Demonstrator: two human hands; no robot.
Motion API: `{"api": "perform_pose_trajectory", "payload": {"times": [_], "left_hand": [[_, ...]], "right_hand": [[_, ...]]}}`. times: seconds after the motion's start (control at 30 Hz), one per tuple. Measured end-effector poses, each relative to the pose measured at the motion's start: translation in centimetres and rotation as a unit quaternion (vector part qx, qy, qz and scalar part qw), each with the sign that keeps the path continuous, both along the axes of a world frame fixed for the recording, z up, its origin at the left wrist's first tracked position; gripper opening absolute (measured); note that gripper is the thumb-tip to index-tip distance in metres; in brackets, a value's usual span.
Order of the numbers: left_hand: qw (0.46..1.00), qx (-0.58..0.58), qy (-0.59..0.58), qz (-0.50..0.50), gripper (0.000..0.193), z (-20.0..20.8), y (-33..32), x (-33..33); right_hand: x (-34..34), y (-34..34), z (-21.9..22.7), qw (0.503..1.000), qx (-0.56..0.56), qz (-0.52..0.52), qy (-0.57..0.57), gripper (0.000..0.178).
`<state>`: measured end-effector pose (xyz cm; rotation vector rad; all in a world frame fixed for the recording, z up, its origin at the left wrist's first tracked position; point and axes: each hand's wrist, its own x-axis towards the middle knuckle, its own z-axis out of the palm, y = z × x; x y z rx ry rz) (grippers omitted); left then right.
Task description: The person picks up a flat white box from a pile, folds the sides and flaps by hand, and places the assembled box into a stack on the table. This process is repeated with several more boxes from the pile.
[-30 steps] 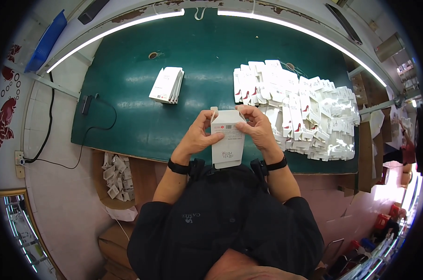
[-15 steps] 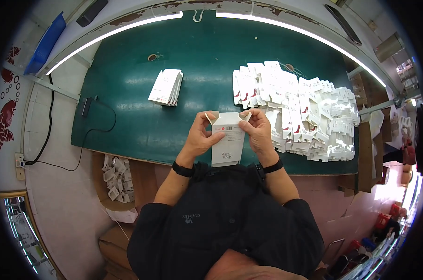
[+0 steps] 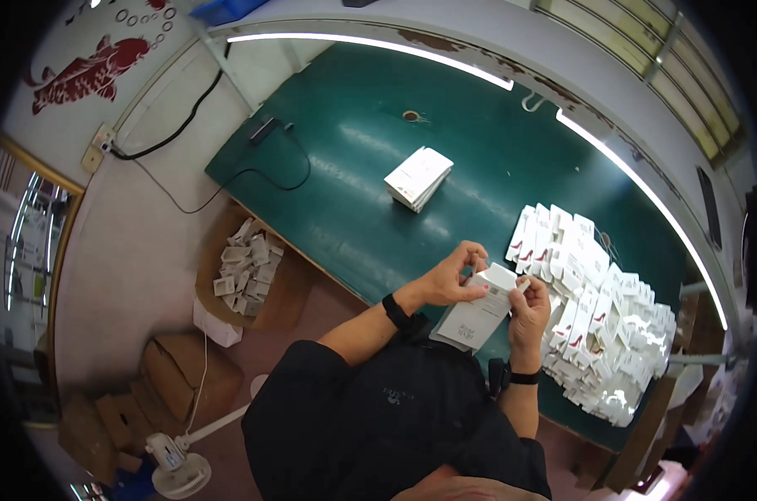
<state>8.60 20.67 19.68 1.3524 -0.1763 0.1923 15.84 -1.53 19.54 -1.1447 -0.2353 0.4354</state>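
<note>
A small white carton [image 3: 481, 307] sits between both my hands, just over the near edge of the green table [image 3: 353, 159]. My left hand [image 3: 453, 275] pinches its upper left corner, fingers curled at the top flap. My right hand [image 3: 530, 311] grips its right side. A large heap of white cartons with red marks [image 3: 600, 309] lies on the table to the right of my hands. A small stack of flat white cartons [image 3: 417, 177] rests further out on the table, to the left.
An open cardboard box with several small white packs [image 3: 246, 265] stands on the floor left of the table. More brown boxes [image 3: 174, 376] and a white fan [image 3: 178, 468] are at lower left. A black cable and adapter [image 3: 265, 129] lie at the table's far left corner.
The view has swung, so the table now runs diagonally. My hands still hold the white carton, with the left fingers now working at its top corner.
</note>
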Motion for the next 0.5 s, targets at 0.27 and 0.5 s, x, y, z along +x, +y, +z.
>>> {"api": "perform_pose_trajectory", "payload": {"times": [0.27, 0.5], "left_hand": [[0.99, 0.107, 0.067, -0.058, 0.058, 1.9, 1.9, -0.6], [0.992, 0.098, 0.07, -0.032, 0.059, 1.6, 1.8, -1.2]], "right_hand": [[-0.5, 1.4, 0.3, 1.0, -0.016, -0.005, -0.017, 0.033], [-0.1, 1.1, -0.4, 0.998, -0.037, 0.033, -0.043, 0.027]]}}
